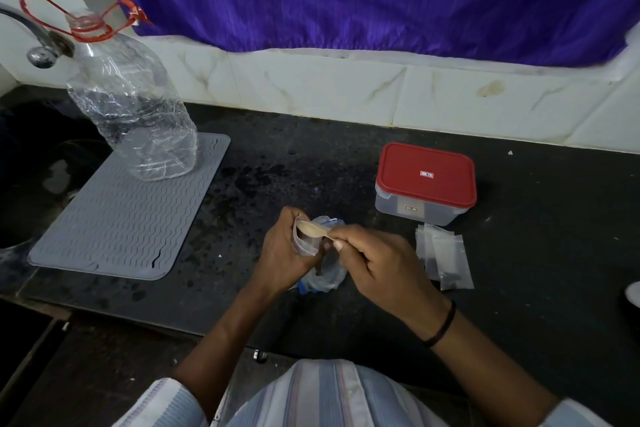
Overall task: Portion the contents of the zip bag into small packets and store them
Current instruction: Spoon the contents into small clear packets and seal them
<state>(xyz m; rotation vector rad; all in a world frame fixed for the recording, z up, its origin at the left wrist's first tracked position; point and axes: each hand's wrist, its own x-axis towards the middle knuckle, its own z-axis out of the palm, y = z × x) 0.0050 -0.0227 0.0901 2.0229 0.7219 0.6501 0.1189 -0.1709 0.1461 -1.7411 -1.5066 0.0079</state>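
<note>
Mid-counter, left hand [282, 246] holding small packet [304, 243], right hand [374, 260] pinching spoon [313, 229]

bottle [133, 107] on mat [117, 218], box [425, 184] right

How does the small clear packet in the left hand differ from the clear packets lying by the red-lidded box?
The small clear packet is held upright and open by the left hand, a wooden spoon at its mouth; the clear packets lie flat on the black counter, untouched. Both are small transparent plastic.
</note>
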